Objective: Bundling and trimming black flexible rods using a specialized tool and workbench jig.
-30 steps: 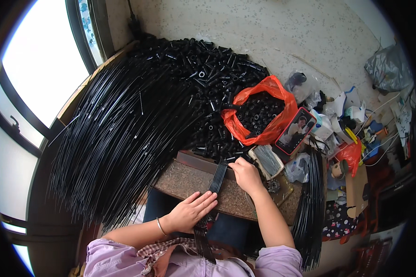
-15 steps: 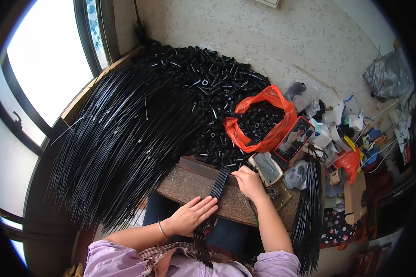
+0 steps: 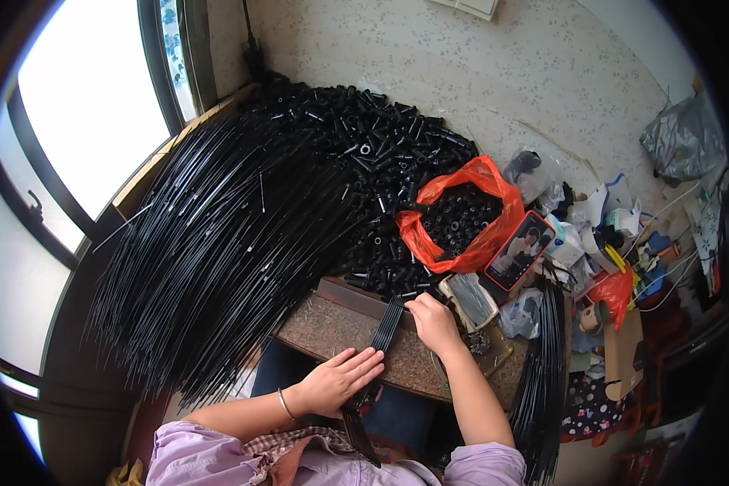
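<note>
A flat row of thin black rods [image 3: 388, 326] lies side by side across the speckled worktop [image 3: 417, 362], running from a brown metal strip [image 3: 352, 298] back toward my lap. Across the rods' middle rests my left hand [image 3: 342, 382], its fingers stretched out flat on top of them. My right hand [image 3: 435, 326] is at their far end, thumb and fingertips pinched together beside the tips. Whatever that pinch holds is too small to make out. Just beyond the strip, a heap of short black tubular parts [image 3: 381, 154] spreads back to the wall.
To the left fans a large stack of long black rods [image 3: 211, 259]. An orange-red bag [image 3: 504, 194] of small black parts sits behind a propped phone [image 3: 520, 249]. Another rod bundle [image 3: 543, 364] hangs over the right edge. Clutter and a cardboard box [image 3: 624, 348] stand farther right.
The whole view has shifted slightly. Both hands keep nearly the same place on the rods, with the right still pinched at the far end.
</note>
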{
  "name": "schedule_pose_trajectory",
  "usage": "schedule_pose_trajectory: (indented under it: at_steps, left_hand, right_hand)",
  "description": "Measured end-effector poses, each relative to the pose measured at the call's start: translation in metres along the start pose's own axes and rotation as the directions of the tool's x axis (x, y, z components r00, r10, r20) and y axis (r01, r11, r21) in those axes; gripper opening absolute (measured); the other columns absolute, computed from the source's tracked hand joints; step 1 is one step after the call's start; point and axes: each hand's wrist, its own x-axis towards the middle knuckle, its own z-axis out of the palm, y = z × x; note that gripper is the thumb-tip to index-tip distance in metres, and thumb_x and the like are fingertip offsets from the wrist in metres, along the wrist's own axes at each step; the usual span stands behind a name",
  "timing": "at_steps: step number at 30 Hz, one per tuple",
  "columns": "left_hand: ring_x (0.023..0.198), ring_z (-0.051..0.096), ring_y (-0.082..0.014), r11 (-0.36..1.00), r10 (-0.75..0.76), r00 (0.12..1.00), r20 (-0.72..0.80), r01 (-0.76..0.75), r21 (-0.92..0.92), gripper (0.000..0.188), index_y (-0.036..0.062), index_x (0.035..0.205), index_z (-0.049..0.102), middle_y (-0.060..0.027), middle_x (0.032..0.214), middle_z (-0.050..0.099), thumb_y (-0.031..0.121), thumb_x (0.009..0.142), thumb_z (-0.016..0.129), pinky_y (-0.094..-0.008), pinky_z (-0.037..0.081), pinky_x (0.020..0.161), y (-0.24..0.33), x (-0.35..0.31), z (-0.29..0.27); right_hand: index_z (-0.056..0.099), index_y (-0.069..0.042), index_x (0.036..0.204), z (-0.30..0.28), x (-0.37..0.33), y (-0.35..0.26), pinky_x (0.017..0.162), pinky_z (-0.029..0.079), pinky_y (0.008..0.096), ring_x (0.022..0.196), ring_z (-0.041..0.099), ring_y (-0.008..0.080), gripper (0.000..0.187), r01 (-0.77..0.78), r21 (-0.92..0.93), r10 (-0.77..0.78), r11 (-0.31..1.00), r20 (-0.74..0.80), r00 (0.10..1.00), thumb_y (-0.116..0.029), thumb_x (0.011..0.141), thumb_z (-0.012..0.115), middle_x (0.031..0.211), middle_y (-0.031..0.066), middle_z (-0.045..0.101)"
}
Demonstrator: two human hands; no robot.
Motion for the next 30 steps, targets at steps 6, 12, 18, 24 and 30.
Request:
schedule_pose_trajectory:
  at_steps: [6, 12, 18, 24, 30]
  left_hand:
    - [0.134, 0.020, -0.0250, 1.000, -0.019, 1.000, -0.015, 0.019, -0.006, 0.105, -0.0003, 0.137, 0.023, -0.0148, 0.144, 0.021, 0.038, 0.052, 0.072, -0.0391, 0.020, 0.107, 0.001, -0.005, 0.001]
    - [0.134, 0.020, -0.0250, 0.990, 0.004, 1.000, -0.031, -0.008, -0.138, 0.098, 0.0014, 0.137, 0.023, -0.0133, 0.144, 0.022, 0.037, 0.058, 0.069, -0.0387, 0.022, 0.106, -0.003, -0.003, -0.003]
    - [0.134, 0.022, -0.0238, 0.992, -0.007, 1.000, -0.026, 0.003, -0.127, 0.089, 0.0039, 0.138, 0.024, -0.0124, 0.145, 0.022, 0.038, 0.066, 0.064, -0.0389, 0.022, 0.105, -0.001, -0.001, -0.006]
    - [0.134, 0.022, -0.0235, 0.999, 0.007, 1.000, 0.006, -0.006, -0.054, 0.081, 0.0059, 0.138, 0.025, -0.0114, 0.145, 0.022, 0.036, 0.072, 0.060, -0.0390, 0.021, 0.105, 0.000, -0.001, -0.008]
    - [0.133, 0.024, -0.0246, 0.999, -0.013, 0.998, -0.057, 0.011, -0.033, 0.074, 0.0060, 0.137, 0.026, -0.0120, 0.144, 0.023, 0.039, 0.078, 0.054, -0.0387, 0.022, 0.105, 0.002, -0.006, 0.001]
  right_hand:
    - [0.057, -0.005, 0.076, -0.011, 0.002, 0.002, 0.068, 0.044, 0.0356, 0.079, 0.054, 0.0240, 0.011, 0.125, -0.280, -0.160, 0.952, -0.107, 0.981, -0.012, 0.071, 0.064, 0.079, 0.0050, 0.054]
    - [0.063, -0.010, 0.088, -0.020, -0.029, 0.016, 0.062, 0.047, 0.0361, 0.072, 0.057, 0.0262, 0.017, 0.076, -0.193, -0.084, 0.978, -0.033, 0.996, -0.004, 0.072, 0.060, 0.080, 0.0053, 0.054]
    - [0.063, -0.008, 0.090, -0.020, -0.026, 0.016, 0.059, 0.048, 0.0370, 0.068, 0.058, 0.0287, 0.018, -0.004, -0.089, -0.006, 0.996, -0.117, 0.993, -0.002, 0.073, 0.058, 0.079, 0.0082, 0.055]
    - [0.063, -0.006, 0.087, -0.018, -0.033, 0.003, 0.061, 0.047, 0.0365, 0.071, 0.059, 0.0292, 0.013, -0.103, 0.005, 0.103, 0.995, -0.097, 0.990, -0.003, 0.076, 0.058, 0.077, 0.0096, 0.056]
    - [0.063, -0.001, 0.085, -0.021, -0.027, 0.001, 0.062, 0.046, 0.0348, 0.069, 0.058, 0.0300, 0.013, -0.102, 0.118, 0.097, 0.988, 0.047, 0.994, 0.001, 0.074, 0.057, 0.076, 0.0133, 0.058]
